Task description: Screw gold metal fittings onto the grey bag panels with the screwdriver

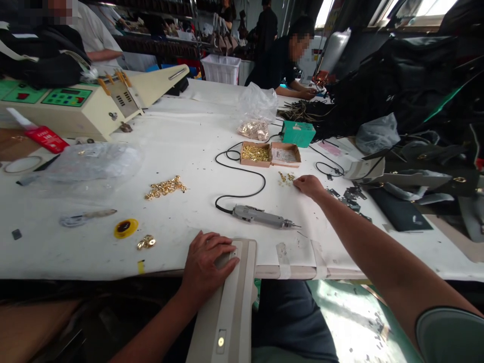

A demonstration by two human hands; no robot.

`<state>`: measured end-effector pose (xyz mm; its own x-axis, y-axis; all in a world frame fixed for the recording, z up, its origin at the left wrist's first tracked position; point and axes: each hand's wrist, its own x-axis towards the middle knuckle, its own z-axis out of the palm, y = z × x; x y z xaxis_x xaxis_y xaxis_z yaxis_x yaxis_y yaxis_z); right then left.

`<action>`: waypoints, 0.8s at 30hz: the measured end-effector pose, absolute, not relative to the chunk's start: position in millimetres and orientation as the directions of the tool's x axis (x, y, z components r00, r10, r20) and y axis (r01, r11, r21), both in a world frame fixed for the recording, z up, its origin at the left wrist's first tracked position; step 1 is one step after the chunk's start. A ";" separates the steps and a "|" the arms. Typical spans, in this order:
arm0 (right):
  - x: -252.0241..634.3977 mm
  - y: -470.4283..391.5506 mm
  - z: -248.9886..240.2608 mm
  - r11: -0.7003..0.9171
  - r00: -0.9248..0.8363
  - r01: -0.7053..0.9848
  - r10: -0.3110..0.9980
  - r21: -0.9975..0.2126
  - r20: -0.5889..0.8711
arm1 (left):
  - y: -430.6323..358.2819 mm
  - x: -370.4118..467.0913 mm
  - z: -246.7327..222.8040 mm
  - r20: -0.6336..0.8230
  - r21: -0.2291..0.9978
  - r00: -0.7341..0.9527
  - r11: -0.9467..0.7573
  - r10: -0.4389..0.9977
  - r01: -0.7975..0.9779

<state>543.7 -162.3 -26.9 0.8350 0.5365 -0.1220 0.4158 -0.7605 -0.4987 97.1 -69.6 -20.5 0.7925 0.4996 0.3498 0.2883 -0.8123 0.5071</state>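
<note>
My left hand [209,259] rests on the upper end of a light grey-beige panel [238,297], its fingers spread and bent over the surface. The panel lies partly on the table edge and carries a small gold fitting near the bottom. My right hand [308,186] reaches out over the table, fingertips pressed together beside a few small gold pieces [286,177]; what they pinch is too small to make out. Between the hands lies a grey electric screwdriver [259,217] with a black cord. Behind it is an open cardboard box [256,154] of gold screws.
Gold hardware [165,187], a yellow tape roll [126,228] and plastic bags [91,161] lie left. A beige machine [83,106] stands at the back left. Dark metal plates [351,196] and black goods are right. A person [272,65] leans over the far side.
</note>
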 end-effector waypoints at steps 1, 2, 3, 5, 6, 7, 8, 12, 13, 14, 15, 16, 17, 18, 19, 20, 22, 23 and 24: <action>544.6 -160.7 -27.0 -0.771 0.840 0.416 0.529 -0.482 -0.121 | -69.4 97.2 -20.5 0.349 0.507 0.793 -0.812 0.500 0.289; 545.1 -158.9 -26.8 -0.781 0.845 0.415 0.521 -0.466 -0.120 | -69.2 97.3 -20.3 0.349 0.505 0.793 -0.813 0.499 0.290; 545.1 -157.4 -26.3 -0.790 0.849 0.414 0.514 -0.452 -0.120 | -69.1 97.3 -20.1 0.349 0.502 0.794 -0.814 0.499 0.291; 543.6 -155.5 -24.6 -0.801 0.854 0.418 0.507 -0.430 -0.114 | -69.3 97.5 -19.4 0.350 0.499 0.793 -0.816 0.499 0.294; 541.9 -155.5 -23.6 -0.802 0.855 0.424 0.507 -0.420 -0.105 | -69.5 97.6 -18.9 0.351 0.498 0.792 -0.816 0.499 0.293; 539.6 -156.2 -22.7 -0.802 0.855 0.434 0.510 -0.410 -0.091 | -69.8 97.7 -18.4 0.352 0.499 0.792 -0.816 0.499 0.293; 536.6 -157.4 -21.9 -0.799 0.854 0.449 0.515 -0.400 -0.071 | -70.1 97.7 -17.9 0.352 0.500 0.792 -0.815 0.499 0.292; 523.2 -163.9 -21.4 -0.779 0.831 0.526 0.556 -0.341 0.011 | -70.8 97.2 -17.2 0.348 0.511 0.790 -0.809 0.504 0.291; 520.7 -165.4 -21.6 -0.769 0.818 0.550 0.574 -0.326 0.024 | -70.8 96.9 -17.3 0.346 0.514 0.790 -0.807 0.506 0.291; 518.9 -166.8 -21.6 -0.757 0.803 0.574 0.595 -0.312 0.034 | -70.7 96.7 -17.4 0.344 0.516 0.791 -0.805 0.506 0.291; 517.9 -168.2 -21.4 -0.742 0.785 0.600 0.618 -0.300 0.041 | -70.7 96.6 -17.5 0.341 0.518 0.791 -0.804 0.507 0.292; 517.7 -169.7 -20.9 -0.725 0.766 0.624 0.642 -0.290 0.045 | -70.7 96.5 -17.5 0.338 0.519 0.792 -0.802 0.509 0.294; 518.3 -171.2 -20.1 -0.707 0.746 0.648 0.665 -0.284 0.046 | -70.7 96.6 -17.5 0.335 0.521 0.792 -0.801 0.511 0.297; 519.4 -172.6 -19.0 -0.689 0.726 0.668 0.686 -0.280 0.045 | -70.7 96.7 -17.4 0.331 0.521 0.792 -0.799 0.514 0.300; 521.1 -173.9 -17.8 -0.672 0.708 0.686 0.705 -0.278 0.043 | -70.9 96.8 -17.3 0.327 0.522 0.792 -0.797 0.516 0.303; 523.1 -174.9 -16.5 -0.657 0.692 0.700 0.720 -0.278 0.040 | -71.0 97.0 -17.2 0.324 0.523 0.792 -0.796 0.517 0.306; 527.6 -175.5 -14.1 -0.637 0.671 0.718 0.741 -0.279 0.035 | -71.5 97.2 -17.1 0.323 0.523 0.791 -0.795 0.520 0.309; 529.7 -174.9 -13.3 -0.633 0.665 0.723 0.746 -0.276 0.031 | -71.7 97.2 -17.1 0.324 0.521 0.791 -0.796 0.519 0.309; 531.6 -173.9 -12.8 -0.633 0.662 0.726 0.749 -0.270 0.026 | -71.8 97.3 -17.1 0.325 0.518 0.791 -0.797 0.519 0.310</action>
<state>531.6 -173.9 -12.8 0.6625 0.7486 0.0264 0.7257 -0.6327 -0.2701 97.3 -71.8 -17.1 0.7909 0.5188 0.3245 0.3101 -0.7970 0.5183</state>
